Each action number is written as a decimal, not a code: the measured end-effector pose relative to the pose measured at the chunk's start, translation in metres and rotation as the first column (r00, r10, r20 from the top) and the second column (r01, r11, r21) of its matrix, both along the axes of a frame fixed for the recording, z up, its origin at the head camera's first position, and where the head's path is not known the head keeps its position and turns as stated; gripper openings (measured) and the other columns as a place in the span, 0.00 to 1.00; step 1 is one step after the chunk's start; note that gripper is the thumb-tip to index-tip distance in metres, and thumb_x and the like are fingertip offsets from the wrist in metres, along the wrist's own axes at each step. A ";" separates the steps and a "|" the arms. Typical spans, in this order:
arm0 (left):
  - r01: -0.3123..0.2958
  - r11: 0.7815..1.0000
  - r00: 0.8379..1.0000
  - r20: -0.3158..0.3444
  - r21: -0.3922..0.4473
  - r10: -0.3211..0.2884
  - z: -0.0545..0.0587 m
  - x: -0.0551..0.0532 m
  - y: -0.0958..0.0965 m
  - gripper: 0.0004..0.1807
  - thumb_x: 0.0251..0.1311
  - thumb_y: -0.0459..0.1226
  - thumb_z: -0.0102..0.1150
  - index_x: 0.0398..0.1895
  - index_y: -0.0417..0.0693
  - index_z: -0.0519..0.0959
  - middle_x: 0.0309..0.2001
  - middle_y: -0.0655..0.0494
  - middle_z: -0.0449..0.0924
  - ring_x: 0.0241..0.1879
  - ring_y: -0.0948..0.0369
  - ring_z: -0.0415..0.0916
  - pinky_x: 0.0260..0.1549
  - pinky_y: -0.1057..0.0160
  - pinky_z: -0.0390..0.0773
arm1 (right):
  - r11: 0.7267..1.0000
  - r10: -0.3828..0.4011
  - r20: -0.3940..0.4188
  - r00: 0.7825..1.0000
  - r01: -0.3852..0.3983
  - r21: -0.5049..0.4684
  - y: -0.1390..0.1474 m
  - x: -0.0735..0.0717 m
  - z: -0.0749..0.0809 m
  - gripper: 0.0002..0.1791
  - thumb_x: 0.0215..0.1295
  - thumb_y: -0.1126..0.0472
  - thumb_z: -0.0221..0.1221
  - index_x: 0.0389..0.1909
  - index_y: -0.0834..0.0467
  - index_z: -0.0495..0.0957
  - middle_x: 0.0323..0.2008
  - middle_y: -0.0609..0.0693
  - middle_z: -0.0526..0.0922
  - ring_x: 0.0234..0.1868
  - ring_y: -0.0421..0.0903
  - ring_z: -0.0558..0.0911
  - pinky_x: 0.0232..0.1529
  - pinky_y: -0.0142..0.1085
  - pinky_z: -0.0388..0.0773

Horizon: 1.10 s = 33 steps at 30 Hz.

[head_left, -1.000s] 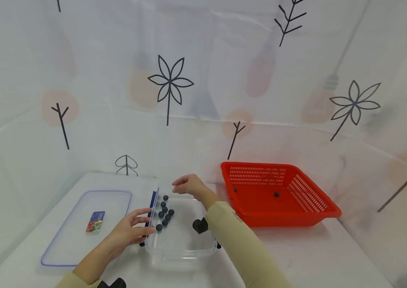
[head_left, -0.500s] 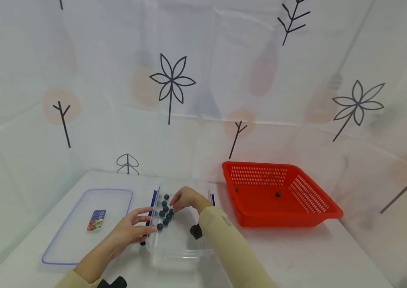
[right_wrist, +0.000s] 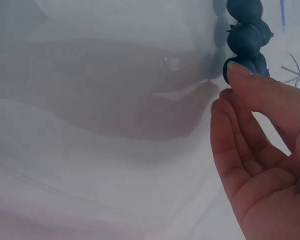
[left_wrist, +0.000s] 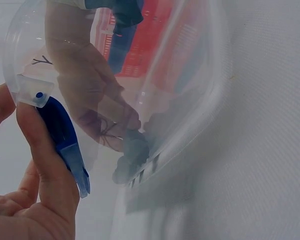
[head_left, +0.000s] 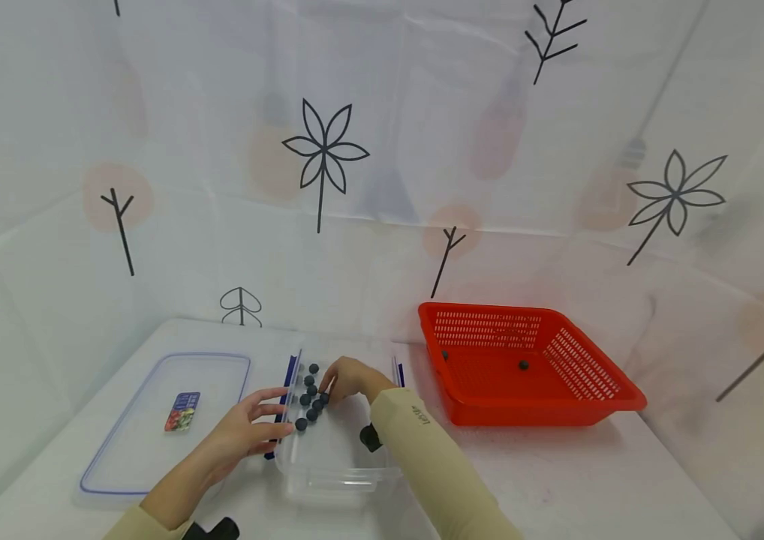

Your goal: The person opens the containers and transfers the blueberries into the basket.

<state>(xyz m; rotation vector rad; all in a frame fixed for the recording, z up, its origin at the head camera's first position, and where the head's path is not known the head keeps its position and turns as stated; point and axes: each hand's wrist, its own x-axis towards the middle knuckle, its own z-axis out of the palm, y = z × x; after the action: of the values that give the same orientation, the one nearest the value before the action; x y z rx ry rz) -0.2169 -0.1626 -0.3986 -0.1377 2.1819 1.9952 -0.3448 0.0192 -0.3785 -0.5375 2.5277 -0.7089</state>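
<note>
Dark blue blueberries (head_left: 305,400) lie bunched along the left wall of a clear plastic container (head_left: 338,475). My right hand (head_left: 350,377) reaches down into it, and the thumb and fingertips pinch a blueberry (right_wrist: 233,68) at the end of the row in the right wrist view. Other blueberries (right_wrist: 245,41) sit right against that one. My left hand (head_left: 242,433) rests on the container's left side with spread fingers, beside a blue clip flap (left_wrist: 63,131). Through the clear wall, the left wrist view shows the berries blurred and the right fingers close to them.
A red basket (head_left: 524,416) stands right of the container, with a blueberry (head_left: 523,365) on its floor and another by its left wall. A clear lid with a blue seal (head_left: 125,450) and a colourful label (head_left: 182,412) lies at left. Patterned cloth hangs behind the white table.
My right hand has come down from above the container's far edge to the blueberries by its left wall and now pinches one. My left hand stays in place.
</note>
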 end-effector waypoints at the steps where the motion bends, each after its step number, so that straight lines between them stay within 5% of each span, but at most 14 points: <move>1: -0.001 1.000 1.000 0.000 -0.001 0.001 0.000 0.000 0.000 0.36 0.51 0.33 0.67 0.65 0.47 0.63 0.56 0.40 0.69 0.39 0.56 0.76 0.38 0.54 0.78 | 1.000 0.019 -0.009 1.000 -0.019 0.011 0.000 0.000 0.000 0.13 0.49 0.75 0.65 0.35 0.59 0.84 0.29 0.47 0.81 0.30 0.40 0.75 0.33 0.31 0.73; 5: -0.009 1.000 1.000 0.001 -0.012 0.009 0.001 0.000 0.001 0.36 0.51 0.33 0.67 0.64 0.46 0.64 0.55 0.40 0.69 0.40 0.56 0.76 0.37 0.54 0.79 | 0.998 0.060 -0.047 0.997 -0.059 0.021 0.000 0.000 0.000 0.10 0.48 0.71 0.67 0.33 0.58 0.84 0.27 0.45 0.80 0.28 0.39 0.74 0.31 0.30 0.72; 11: -0.012 0.999 1.000 0.006 -0.038 0.012 0.003 0.001 0.003 0.36 0.50 0.33 0.68 0.64 0.47 0.65 0.55 0.42 0.70 0.40 0.55 0.76 0.38 0.54 0.79 | 0.984 -0.064 -0.020 0.998 0.060 -0.170 0.006 -0.003 0.007 0.10 0.50 0.67 0.68 0.36 0.60 0.83 0.27 0.46 0.80 0.29 0.41 0.77 0.39 0.35 0.76; 18: -0.008 1.000 1.000 0.005 -0.027 0.009 0.004 0.001 0.005 0.35 0.51 0.33 0.67 0.64 0.46 0.65 0.54 0.42 0.70 0.41 0.55 0.76 0.39 0.54 0.78 | 0.918 -0.154 0.013 0.988 0.148 -0.368 0.016 -0.007 0.028 0.12 0.53 0.64 0.67 0.39 0.61 0.82 0.31 0.49 0.81 0.34 0.46 0.79 0.50 0.47 0.73; 24: -0.016 0.999 1.000 -0.004 -0.030 0.016 0.004 0.002 0.005 0.36 0.50 0.33 0.67 0.64 0.45 0.65 0.55 0.41 0.70 0.41 0.55 0.76 0.39 0.54 0.78 | 0.858 -0.246 0.027 0.969 0.231 -0.460 0.031 -0.012 0.049 0.13 0.57 0.60 0.65 0.42 0.59 0.80 0.36 0.50 0.81 0.43 0.52 0.79 0.52 0.45 0.73; 33: -0.013 1.000 1.000 -0.001 -0.020 0.013 0.003 0.003 0.004 0.35 0.51 0.32 0.67 0.64 0.45 0.65 0.55 0.41 0.69 0.40 0.56 0.76 0.39 0.53 0.78 | 0.775 -0.417 0.070 0.906 0.395 -0.494 0.060 -0.019 0.072 0.14 0.58 0.56 0.64 0.44 0.55 0.80 0.40 0.50 0.81 0.47 0.53 0.77 0.54 0.48 0.69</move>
<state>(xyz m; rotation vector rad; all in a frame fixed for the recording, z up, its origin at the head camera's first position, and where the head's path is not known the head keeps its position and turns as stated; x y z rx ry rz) -0.2138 -0.1586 -0.3959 -0.1550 2.2077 1.9807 -0.3642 0.0794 -0.3069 -0.1506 2.5140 -1.5583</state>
